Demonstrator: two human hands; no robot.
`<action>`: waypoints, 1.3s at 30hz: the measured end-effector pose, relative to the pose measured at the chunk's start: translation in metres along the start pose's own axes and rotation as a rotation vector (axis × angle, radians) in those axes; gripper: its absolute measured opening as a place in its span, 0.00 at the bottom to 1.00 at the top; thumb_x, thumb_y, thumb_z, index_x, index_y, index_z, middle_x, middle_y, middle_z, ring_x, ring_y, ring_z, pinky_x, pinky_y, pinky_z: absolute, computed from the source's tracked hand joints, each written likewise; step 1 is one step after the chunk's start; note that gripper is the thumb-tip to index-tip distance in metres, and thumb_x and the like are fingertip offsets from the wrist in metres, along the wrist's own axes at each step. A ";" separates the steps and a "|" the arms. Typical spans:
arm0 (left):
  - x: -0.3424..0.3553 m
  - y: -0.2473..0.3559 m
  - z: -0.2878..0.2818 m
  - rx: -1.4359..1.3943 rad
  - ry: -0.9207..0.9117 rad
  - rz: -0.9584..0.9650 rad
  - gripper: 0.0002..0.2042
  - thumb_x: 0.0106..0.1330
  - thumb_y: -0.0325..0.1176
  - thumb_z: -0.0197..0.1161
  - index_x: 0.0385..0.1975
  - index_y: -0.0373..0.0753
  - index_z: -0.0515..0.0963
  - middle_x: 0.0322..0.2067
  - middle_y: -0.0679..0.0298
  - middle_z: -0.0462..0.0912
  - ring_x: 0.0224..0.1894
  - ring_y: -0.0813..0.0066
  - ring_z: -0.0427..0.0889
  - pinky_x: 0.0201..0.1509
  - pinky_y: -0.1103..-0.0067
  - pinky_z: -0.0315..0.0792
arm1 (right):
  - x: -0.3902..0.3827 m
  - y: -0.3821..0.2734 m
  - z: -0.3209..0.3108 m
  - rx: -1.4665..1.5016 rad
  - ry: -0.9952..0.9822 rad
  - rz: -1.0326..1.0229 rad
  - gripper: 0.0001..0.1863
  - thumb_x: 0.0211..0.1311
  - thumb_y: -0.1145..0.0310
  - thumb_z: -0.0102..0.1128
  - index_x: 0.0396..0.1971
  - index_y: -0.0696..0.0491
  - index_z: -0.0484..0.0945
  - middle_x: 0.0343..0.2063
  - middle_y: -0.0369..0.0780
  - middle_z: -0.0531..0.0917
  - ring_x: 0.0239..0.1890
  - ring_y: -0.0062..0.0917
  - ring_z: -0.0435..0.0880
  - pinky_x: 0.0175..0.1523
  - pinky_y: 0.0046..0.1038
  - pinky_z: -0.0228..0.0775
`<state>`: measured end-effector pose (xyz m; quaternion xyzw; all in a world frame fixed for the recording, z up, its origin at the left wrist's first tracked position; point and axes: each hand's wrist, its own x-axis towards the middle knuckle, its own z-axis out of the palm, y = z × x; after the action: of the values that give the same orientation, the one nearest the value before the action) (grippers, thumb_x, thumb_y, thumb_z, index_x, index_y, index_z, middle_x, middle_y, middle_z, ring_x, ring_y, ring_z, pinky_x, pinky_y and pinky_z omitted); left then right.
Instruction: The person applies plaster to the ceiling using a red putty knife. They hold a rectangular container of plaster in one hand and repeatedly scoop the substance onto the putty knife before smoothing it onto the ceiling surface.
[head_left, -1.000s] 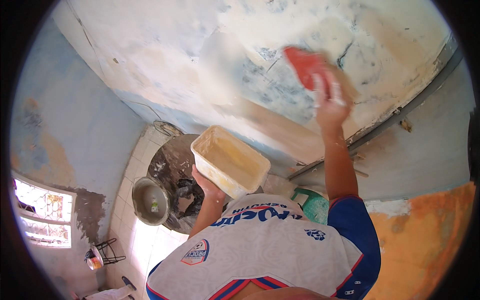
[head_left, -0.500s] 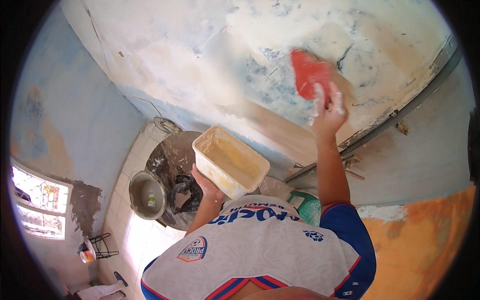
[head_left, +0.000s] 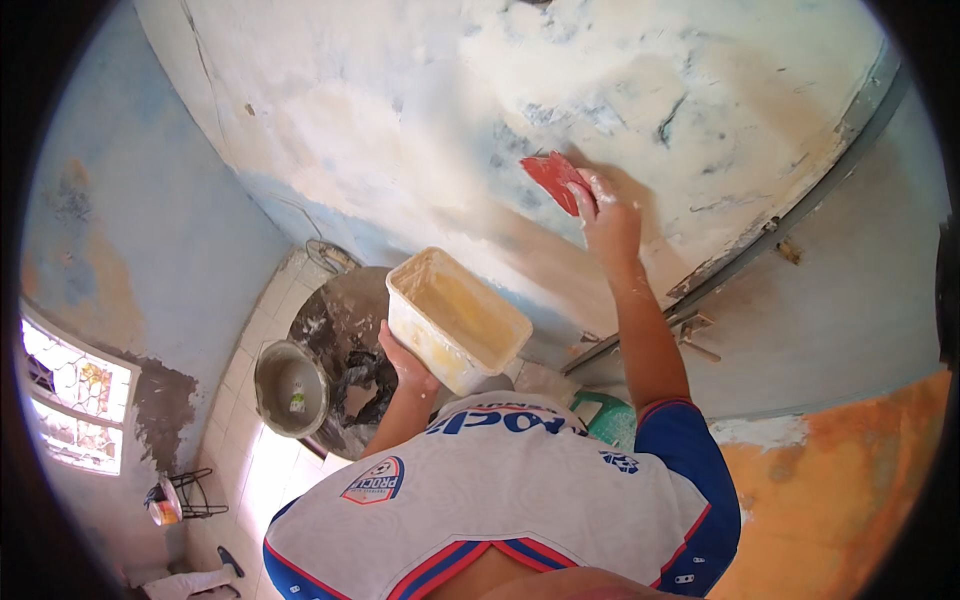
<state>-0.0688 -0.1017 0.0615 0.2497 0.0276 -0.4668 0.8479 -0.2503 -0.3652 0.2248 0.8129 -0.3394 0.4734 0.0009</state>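
Observation:
My right hand (head_left: 606,212) grips a red putty spreader (head_left: 552,181), its fingers smeared with white paste. The blade lies at the patchy cream and blue-grey wall (head_left: 480,90); whether its whole edge touches, I cannot tell. With my left hand (head_left: 408,366) I hold a cream rectangular plastic tub (head_left: 448,350) by its side, tilted in front of my chest. Yellowish and whitish residue coats the tub's inside. The fingers under the tub are partly hidden.
Below the tub stands a round, stained table (head_left: 345,300) with crumpled black plastic (head_left: 372,395) on it. A grey bucket (head_left: 290,390) is beside it, and a green container (head_left: 607,418) near my right side. A grey pipe (head_left: 800,215) edges the wall. Someone's leg (head_left: 195,582) shows at lower left.
My right hand has brought the red spreader down and to the left along the wall. The tub in my left hand stays nearly in place.

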 end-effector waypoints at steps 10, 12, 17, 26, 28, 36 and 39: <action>0.011 -0.002 0.005 -0.001 -0.070 -0.010 0.36 0.74 0.64 0.36 0.71 0.45 0.67 0.66 0.58 0.73 0.67 0.54 0.73 0.70 0.59 0.68 | -0.002 -0.017 -0.008 0.260 0.295 0.036 0.09 0.69 0.64 0.68 0.44 0.50 0.86 0.30 0.42 0.88 0.23 0.31 0.87 0.35 0.33 0.79; 0.012 -0.004 0.003 -0.004 -0.086 -0.017 0.36 0.74 0.64 0.36 0.70 0.45 0.67 0.66 0.58 0.74 0.67 0.54 0.73 0.70 0.60 0.68 | -0.003 -0.013 0.002 0.025 0.197 -0.077 0.09 0.70 0.64 0.67 0.45 0.49 0.86 0.29 0.41 0.88 0.23 0.33 0.87 0.35 0.34 0.79; -0.001 0.000 0.006 0.003 -0.022 0.017 0.35 0.74 0.64 0.37 0.70 0.44 0.67 0.66 0.58 0.74 0.66 0.54 0.74 0.69 0.60 0.68 | 0.005 0.004 -0.021 0.350 0.504 0.312 0.13 0.66 0.69 0.70 0.49 0.50 0.85 0.33 0.44 0.88 0.29 0.34 0.88 0.38 0.36 0.80; 0.005 -0.002 -0.004 0.014 -0.028 0.012 0.35 0.74 0.64 0.37 0.69 0.44 0.68 0.65 0.58 0.75 0.66 0.55 0.74 0.69 0.60 0.69 | -0.025 0.014 0.023 -0.022 0.045 0.085 0.13 0.68 0.62 0.70 0.46 0.53 0.85 0.25 0.42 0.87 0.22 0.23 0.84 0.30 0.29 0.76; 0.001 0.002 -0.010 -0.025 -0.005 0.013 0.35 0.74 0.63 0.38 0.69 0.44 0.68 0.65 0.58 0.75 0.65 0.55 0.74 0.69 0.61 0.69 | 0.000 0.003 0.001 0.082 0.227 0.226 0.13 0.69 0.59 0.68 0.48 0.49 0.86 0.31 0.43 0.88 0.28 0.32 0.87 0.36 0.33 0.78; 0.008 -0.005 -0.020 -0.043 -0.013 0.036 0.34 0.75 0.63 0.38 0.69 0.44 0.69 0.64 0.59 0.75 0.65 0.56 0.75 0.69 0.62 0.69 | -0.013 -0.020 0.005 0.043 0.160 -0.151 0.13 0.67 0.61 0.70 0.46 0.51 0.86 0.27 0.42 0.87 0.25 0.29 0.86 0.34 0.33 0.79; 0.009 -0.002 -0.013 -0.041 -0.002 0.022 0.34 0.75 0.63 0.38 0.69 0.44 0.69 0.64 0.59 0.76 0.65 0.56 0.75 0.69 0.62 0.69 | -0.012 0.002 0.019 -0.040 0.017 0.179 0.12 0.68 0.59 0.68 0.47 0.48 0.86 0.28 0.44 0.87 0.31 0.35 0.87 0.40 0.36 0.80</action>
<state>-0.0633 -0.1035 0.0471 0.2319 0.0337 -0.4569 0.8581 -0.2411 -0.3664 0.2041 0.7749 -0.4202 0.4716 -0.0221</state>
